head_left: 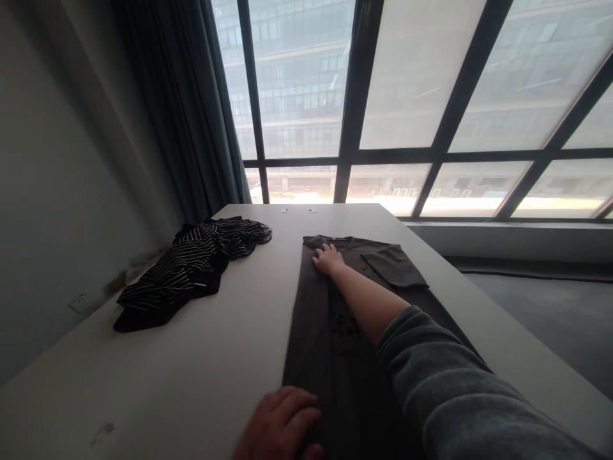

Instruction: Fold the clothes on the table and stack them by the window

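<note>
A dark grey short-sleeved T-shirt (pixel 309 332) lies lengthwise on the white table, its collar toward the window. The left side is folded inward in a straight edge, while a sleeve (pixel 397 265) lies at the upper right. A dark print on the chest is partly hidden by my right forearm. My right hand (pixel 329 258) rests on the shirt just below the collar, fingers spread. Near the bottom of the view, my left hand (pixel 282 425) lies over the shirt's left edge with its fingers loosely bent; its lower part is cut off.
A crumpled black garment with white stripes (pixel 191 265) lies on the left of the white table (pixel 249 338). Beyond the far edge are large windows (pixel 306 83) and a dark curtain (pixel 184 102). A wall socket (pixel 79 302) is at the left.
</note>
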A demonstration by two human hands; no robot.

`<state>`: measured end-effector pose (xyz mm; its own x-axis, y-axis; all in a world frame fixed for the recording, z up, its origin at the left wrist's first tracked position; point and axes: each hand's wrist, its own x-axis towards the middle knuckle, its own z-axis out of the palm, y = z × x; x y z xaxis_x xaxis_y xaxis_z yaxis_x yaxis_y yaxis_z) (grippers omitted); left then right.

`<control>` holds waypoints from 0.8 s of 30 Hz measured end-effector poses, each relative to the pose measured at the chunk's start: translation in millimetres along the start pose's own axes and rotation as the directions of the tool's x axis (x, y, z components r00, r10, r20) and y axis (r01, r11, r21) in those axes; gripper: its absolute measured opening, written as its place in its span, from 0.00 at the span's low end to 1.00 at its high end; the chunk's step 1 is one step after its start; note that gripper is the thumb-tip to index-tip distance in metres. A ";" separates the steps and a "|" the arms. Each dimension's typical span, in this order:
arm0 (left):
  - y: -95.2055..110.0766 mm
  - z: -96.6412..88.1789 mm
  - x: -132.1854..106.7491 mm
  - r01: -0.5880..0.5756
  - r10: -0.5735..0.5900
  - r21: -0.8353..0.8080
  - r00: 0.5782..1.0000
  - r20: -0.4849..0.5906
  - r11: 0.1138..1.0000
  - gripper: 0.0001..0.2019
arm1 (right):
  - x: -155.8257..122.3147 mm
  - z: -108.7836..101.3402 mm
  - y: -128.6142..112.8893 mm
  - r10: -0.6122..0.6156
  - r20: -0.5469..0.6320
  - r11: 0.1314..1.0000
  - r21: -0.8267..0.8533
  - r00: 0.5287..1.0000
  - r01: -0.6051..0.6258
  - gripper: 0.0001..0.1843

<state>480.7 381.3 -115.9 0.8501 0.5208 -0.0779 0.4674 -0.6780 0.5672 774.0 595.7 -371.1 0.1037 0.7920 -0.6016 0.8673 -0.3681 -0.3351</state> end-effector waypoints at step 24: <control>-18.8 54.4 -38.5 0.074 -0.096 0.381 0.995 0.039 0.921 0.32 | 143.7 25.5 -7.1 0.027 0.200 0.999 0.018 0.979 -0.032 0.40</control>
<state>452.4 345.8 -168.1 0.8099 0.5633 -0.1639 0.5865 -0.7838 0.2043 770.3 699.7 -473.7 0.0278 0.6681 -0.7435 0.8545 -0.4019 -0.3291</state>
